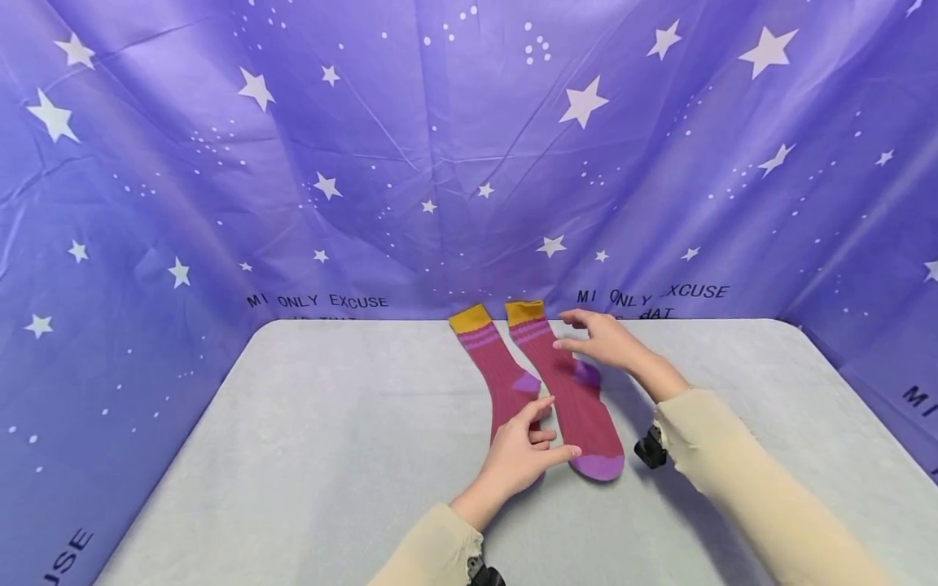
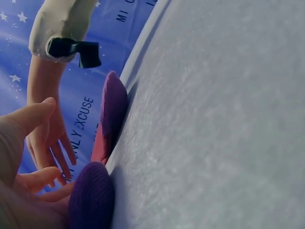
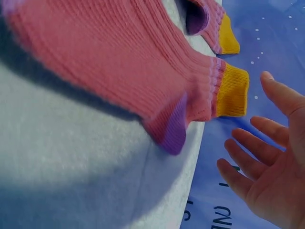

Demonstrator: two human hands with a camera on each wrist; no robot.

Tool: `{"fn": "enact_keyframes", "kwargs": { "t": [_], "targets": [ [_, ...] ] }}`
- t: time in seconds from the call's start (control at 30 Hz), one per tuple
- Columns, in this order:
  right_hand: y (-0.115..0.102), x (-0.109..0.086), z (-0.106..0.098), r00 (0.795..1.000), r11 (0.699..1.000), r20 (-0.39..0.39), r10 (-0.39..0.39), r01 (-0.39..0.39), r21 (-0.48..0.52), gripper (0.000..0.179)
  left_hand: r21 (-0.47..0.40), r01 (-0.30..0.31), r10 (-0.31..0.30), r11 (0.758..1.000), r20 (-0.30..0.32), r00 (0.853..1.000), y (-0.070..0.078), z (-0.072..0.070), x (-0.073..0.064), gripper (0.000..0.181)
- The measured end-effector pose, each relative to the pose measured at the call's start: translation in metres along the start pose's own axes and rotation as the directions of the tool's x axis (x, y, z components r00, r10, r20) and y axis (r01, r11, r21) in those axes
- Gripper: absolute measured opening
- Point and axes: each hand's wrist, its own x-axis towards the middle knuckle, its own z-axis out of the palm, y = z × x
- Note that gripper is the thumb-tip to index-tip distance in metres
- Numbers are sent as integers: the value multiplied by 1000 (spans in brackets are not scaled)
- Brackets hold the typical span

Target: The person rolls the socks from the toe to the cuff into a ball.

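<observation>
Two dark-pink ribbed socks lie side by side, cuffs pointing away; both have yellow cuffs and purple heels. The left sock [image 1: 484, 362] is partly covered at the foot by my left hand [image 1: 519, 452], whose fingers are spread and loosely bent. Its thumb tip appears over the purple toe of the right sock [image 1: 582, 411]; whether it touches cannot be told. My right hand [image 1: 604, 338] hovers beside the right sock's upper leg, thumb and fingers apart. In the right wrist view that hand [image 3: 271, 157] holds nothing near the yellow cuff [image 3: 233, 90].
A pale grey table [image 1: 352, 423] with rounded far corners carries the socks, which lie near its back edge. Behind and at both sides hangs a purple curtain [image 1: 440, 163] with white stars and lettering. Dark wrist cameras [image 1: 650, 448] are worn at the sleeves.
</observation>
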Motion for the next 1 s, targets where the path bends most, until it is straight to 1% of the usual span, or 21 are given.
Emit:
{"fn": "enact_keyframes", "kwargs": {
  "t": [0.1,0.23,0.33,0.47,0.6,0.7,0.8,0.87,0.93,1.0],
  "targets": [
    [-1,4,4,1000,1000,-2,0,0,16,60,-48,4,-4,999,-10,1000,-1,1,0,70],
    [-1,9,10,999,998,12,40,-41,51,58,-83,20,-21,996,-5,1000,-2,1,-1,69],
    [0,13,16,996,994,25,83,-84,69,57,-87,34,-33,996,11,999,-2,1,-1,68],
    [0,19,22,988,986,40,147,-149,68,60,-56,52,-50,997,26,998,-3,2,0,67],
    [-1,25,23,972,970,25,236,-237,63,62,-25,89,-88,996,17,996,-2,3,3,63],
    [-2,29,23,951,945,11,310,-309,105,52,-5,101,-101,995,-6,995,-2,3,5,61],
    [-3,32,24,928,915,17,373,-370,163,40,17,95,-94,995,-28,995,-3,5,5,59],
    [-2,35,26,919,901,24,395,-392,186,35,30,91,-90,995,-41,995,-3,6,4,59],
    [-2,36,28,913,894,23,408,-404,192,35,14,100,-100,995,-44,994,-3,8,4,58],
    [-2,39,29,915,899,2,403,-396,190,35,-11,108,-109,994,-51,993,-2,10,5,56]
  ]
}}
